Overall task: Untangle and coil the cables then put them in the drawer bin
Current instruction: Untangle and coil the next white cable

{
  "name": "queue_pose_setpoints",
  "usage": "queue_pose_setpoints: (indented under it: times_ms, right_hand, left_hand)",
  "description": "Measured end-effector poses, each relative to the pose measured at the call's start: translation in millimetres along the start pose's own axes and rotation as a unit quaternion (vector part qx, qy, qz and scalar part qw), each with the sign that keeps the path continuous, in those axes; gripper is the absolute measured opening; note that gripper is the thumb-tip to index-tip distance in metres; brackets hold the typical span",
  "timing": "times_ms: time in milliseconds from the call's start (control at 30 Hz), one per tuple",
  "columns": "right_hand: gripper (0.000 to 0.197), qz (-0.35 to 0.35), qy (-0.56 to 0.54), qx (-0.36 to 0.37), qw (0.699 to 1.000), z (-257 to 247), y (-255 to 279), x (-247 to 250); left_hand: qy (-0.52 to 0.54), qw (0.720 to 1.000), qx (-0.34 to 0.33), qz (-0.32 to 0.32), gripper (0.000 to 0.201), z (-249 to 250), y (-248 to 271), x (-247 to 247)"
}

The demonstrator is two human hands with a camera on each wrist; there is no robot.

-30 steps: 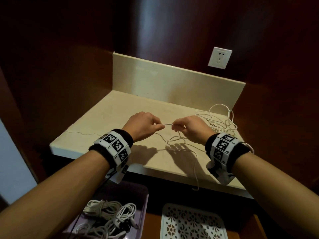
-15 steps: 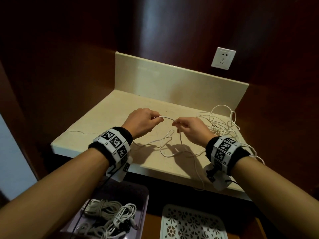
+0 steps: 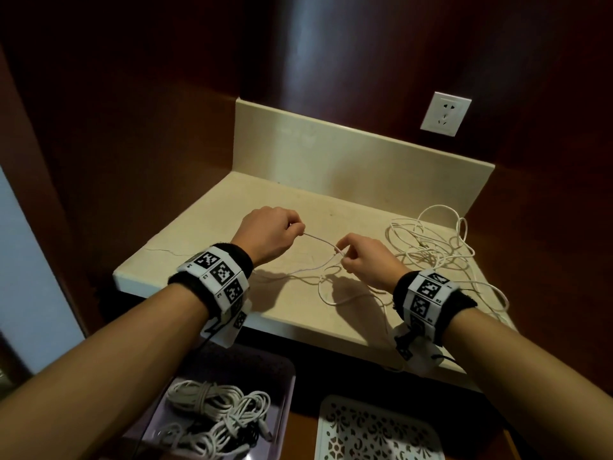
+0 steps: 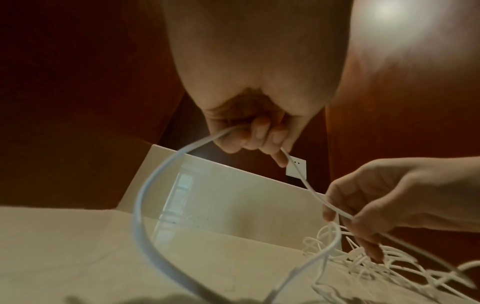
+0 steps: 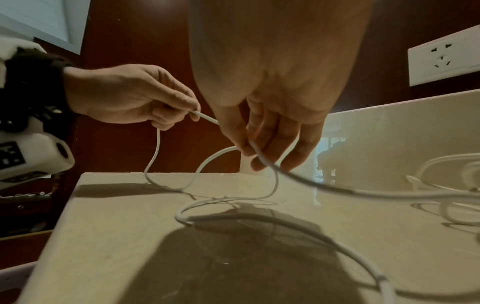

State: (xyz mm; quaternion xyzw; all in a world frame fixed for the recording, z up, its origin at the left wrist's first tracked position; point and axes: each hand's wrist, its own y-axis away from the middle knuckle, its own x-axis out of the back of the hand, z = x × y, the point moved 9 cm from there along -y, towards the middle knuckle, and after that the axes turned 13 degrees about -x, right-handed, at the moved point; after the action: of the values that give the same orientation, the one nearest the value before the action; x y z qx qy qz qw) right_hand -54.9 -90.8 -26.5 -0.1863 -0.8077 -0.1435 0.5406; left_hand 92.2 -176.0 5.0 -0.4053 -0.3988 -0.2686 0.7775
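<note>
Dark red-brown wood panelling closed in the alcove, with a white wall socket (image 3: 445, 113) set above the pale stone backsplash. The cream tabletop (image 3: 212, 247) below it carried my work. My left hand (image 3: 270, 235) hovered above the tabletop, its fingers (image 4: 259, 131) curled round a thin white cable (image 3: 320, 240) and pinching it. My right hand (image 3: 363, 260) was just beside it, fingers (image 5: 262, 133) pinching the same cable a little further along, so a short stretch ran between the two hands. From each hand the cable dropped in loose loops onto the tabletop, crossing itself beneath my wrists. The rest of it lay as a tangled heap (image 3: 431, 244) at the right rear of the tabletop, near the backsplash. Below the front edge, a purple bin (image 3: 285, 386) at the left held several coiled cables (image 3: 215, 416), white and grey, bunched together. Beside it to the right sat a white tray (image 3: 374, 433) with a cut-out pattern.
</note>
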Motion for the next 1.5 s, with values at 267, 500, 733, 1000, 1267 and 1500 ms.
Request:
queue_pose_setpoints:
  times_ms: [267,500,733,1000,1267,1500]
  right_hand:
    - [0.017,0.079,-0.066,0.037,0.994,-10,5,20]
    - [0.022,0.028,-0.001,-0.007,1.000,25,19,22]
    - [0.024,0.046,0.016,-0.029,0.998,56,28,41]
    - [0.018,0.077,-0.054,0.010,0.996,29,27,57]
    - [0.012,0.089,-0.172,-0.023,0.981,37,26,57]
    - [0.017,0.130,-0.295,-0.074,0.944,63,52,47]
  left_hand:
    - [-0.093,0.992,-0.078,-0.041,0.034,40,-10,-14]
    - [-0.110,0.994,-0.022,0.001,0.032,10,-12,-11]
    - [-0.183,0.983,-0.011,0.002,0.033,15,-12,-13]
    - [-0.180,0.966,-0.161,-0.091,0.040,83,-19,-44]
    - [-0.149,0.979,-0.109,-0.089,0.037,75,-20,-44]
    - [-0.100,0.993,-0.057,-0.003,0.031,59,-10,-33]
